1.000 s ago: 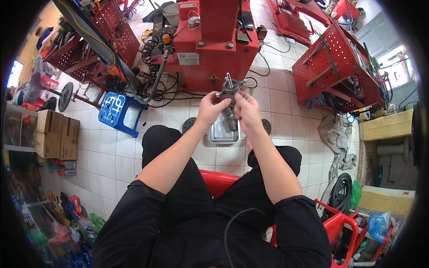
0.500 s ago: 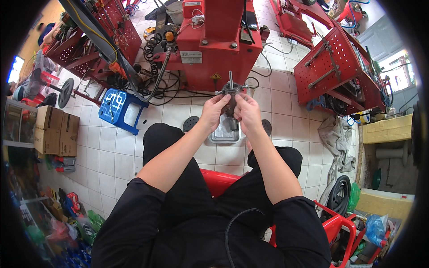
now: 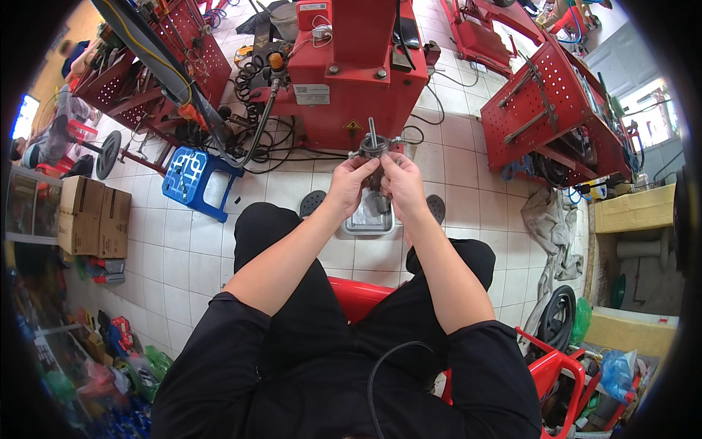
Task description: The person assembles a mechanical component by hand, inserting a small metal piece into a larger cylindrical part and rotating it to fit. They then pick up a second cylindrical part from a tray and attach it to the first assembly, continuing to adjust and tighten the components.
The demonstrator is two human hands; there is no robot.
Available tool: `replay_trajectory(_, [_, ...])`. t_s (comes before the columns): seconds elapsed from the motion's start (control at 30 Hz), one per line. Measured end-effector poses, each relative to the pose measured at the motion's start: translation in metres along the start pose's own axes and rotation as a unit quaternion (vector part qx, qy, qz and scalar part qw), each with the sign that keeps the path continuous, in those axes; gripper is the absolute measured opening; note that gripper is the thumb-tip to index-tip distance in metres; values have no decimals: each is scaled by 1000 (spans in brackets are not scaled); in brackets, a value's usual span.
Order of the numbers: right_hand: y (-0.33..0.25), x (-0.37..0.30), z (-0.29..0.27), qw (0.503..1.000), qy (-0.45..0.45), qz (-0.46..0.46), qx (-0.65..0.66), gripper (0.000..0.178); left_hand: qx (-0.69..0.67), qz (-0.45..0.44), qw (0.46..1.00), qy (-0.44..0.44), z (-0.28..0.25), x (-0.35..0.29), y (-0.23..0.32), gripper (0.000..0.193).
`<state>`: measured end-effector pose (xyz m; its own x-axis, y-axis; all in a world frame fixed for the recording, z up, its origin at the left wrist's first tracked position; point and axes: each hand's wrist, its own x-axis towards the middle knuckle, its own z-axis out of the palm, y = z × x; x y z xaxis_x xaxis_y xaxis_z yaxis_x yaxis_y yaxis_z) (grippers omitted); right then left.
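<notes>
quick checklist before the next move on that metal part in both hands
1. Both hands on the metal part: ok, left hand and right hand hold it from either side.
2. Rod on top upright: ok.
3. Metal tray on the floor below the hands: ok.
4. Small pieces in tray: cannot tell.
5. Grip firmness: cannot tell.
6. Cables apart from hands: ok.

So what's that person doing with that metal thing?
A person sits on a red stool and holds a small metal part up in front of them with both hands. The left hand and the right hand grip it from either side, and a thin rod sticks up out of its top. Below the hands, a metal tray lies on the tiled floor. A big red machine stands just beyond.
</notes>
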<state>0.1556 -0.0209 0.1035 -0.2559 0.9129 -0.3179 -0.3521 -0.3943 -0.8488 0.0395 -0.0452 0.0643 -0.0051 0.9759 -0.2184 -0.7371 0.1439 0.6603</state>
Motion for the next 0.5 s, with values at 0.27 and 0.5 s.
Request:
replay_trajectory(0.27, [2, 5, -7, 999, -9, 6, -48, 18, 4, -18, 1000, 17, -5, 2, -4, 10])
replay_trajectory(0.5, [3, 5, -7, 997, 9, 31, -65, 12, 31, -24, 999, 35, -4, 1, -7, 10])
